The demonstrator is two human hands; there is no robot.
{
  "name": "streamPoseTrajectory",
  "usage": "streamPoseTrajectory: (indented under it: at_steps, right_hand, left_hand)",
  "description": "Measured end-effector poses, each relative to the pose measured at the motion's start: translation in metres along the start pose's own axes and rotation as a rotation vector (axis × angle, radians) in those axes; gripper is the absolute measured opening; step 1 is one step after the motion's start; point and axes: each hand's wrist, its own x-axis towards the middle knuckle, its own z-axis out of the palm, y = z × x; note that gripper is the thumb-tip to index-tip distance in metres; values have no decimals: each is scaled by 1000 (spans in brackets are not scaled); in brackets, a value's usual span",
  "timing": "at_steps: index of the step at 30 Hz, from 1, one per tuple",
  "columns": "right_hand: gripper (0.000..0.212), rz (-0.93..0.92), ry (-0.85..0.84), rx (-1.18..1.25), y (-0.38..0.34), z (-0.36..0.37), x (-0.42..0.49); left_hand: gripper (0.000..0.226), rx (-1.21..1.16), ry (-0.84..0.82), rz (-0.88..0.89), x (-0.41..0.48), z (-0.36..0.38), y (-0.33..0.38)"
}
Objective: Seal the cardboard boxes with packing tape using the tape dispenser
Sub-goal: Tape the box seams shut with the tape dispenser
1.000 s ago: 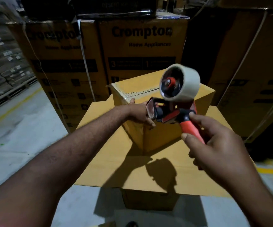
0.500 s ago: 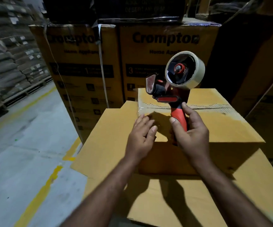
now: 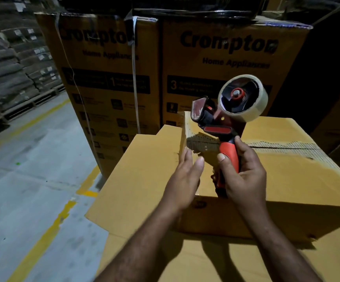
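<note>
While right hand [image 3: 244,180] fingers wrap the tape dispenser [image 3: 218,129], blurred left hand [image 3: 183,183] fingers lie straight

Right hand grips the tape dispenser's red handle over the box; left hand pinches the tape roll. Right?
No. The head view shows the left hand open, fingers straight at the left edge of the box, off the tape roll. The right hand does grip the tape dispenser by its handle.

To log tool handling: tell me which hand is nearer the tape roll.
Right. The right hand holds the red grip below the tape roll; the left hand is open, lower and farther left, by the box.
</note>
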Motion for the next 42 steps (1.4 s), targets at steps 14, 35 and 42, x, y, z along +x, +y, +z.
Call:
streamPoseTrajectory:
  at_steps: [14, 35, 42]
  right_hand:
    - [57, 116, -103, 42, -3, -9, -3]
    - [58, 202, -114, 103, -3, -7, 4]
    - [56, 259, -99, 123, -4, -9, 3]
  left_hand:
    - [35, 116, -45, -288, 133, -20, -4]
    - [36, -115, 154, -217, 201, -40, -20]
    - [49, 125, 379, -136, 215, -48, -38]
